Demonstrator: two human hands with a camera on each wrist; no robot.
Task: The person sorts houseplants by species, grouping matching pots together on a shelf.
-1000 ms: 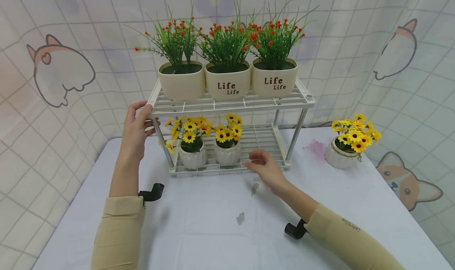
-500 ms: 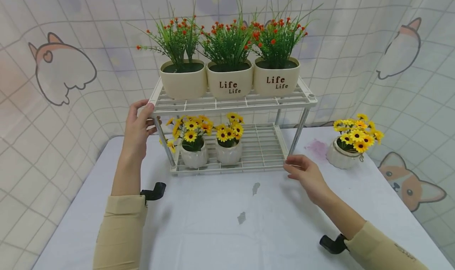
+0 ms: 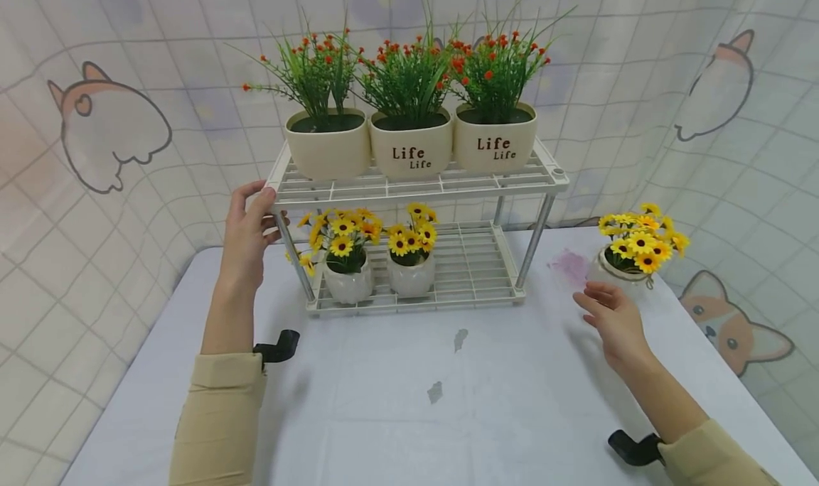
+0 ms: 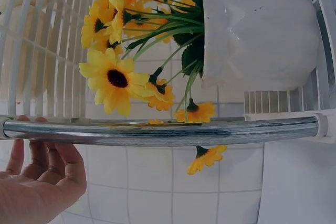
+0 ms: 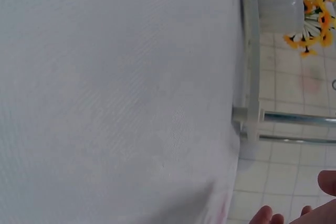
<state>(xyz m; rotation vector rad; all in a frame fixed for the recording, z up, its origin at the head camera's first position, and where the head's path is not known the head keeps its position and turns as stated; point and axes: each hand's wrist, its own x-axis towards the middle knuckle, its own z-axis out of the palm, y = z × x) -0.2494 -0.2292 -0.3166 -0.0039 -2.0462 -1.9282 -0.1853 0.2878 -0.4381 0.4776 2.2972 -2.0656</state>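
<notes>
A white two-tier wire rack (image 3: 473, 258) with silver posts stands on the table. My left hand (image 3: 246, 230) grips its upper left front corner, thumb on the top shelf's edge and fingers by the post (image 4: 168, 133). On the lower shelf are two small white pots of yellow flowers, one at the left (image 3: 348, 283) and one mid-shelf (image 3: 411, 278). A third pot of yellow flowers (image 3: 642, 248) sits on the table right of the rack. My right hand (image 3: 617, 322), fingers loosely bent and holding nothing, is just in front of it and overlaps its base in the head view.
Three cream planters with red-flowered grass line the top shelf: a left one (image 3: 329, 150), a middle one (image 3: 409, 143) and a right one (image 3: 495, 141). A white cloth (image 3: 358, 393) covers the table. Behind hangs a tile-patterned curtain (image 3: 211, 67).
My right hand has moved right, from in front of the lower shelf past the rack's right front post to the third flower pot. My left hand has stayed at the rack's corner.
</notes>
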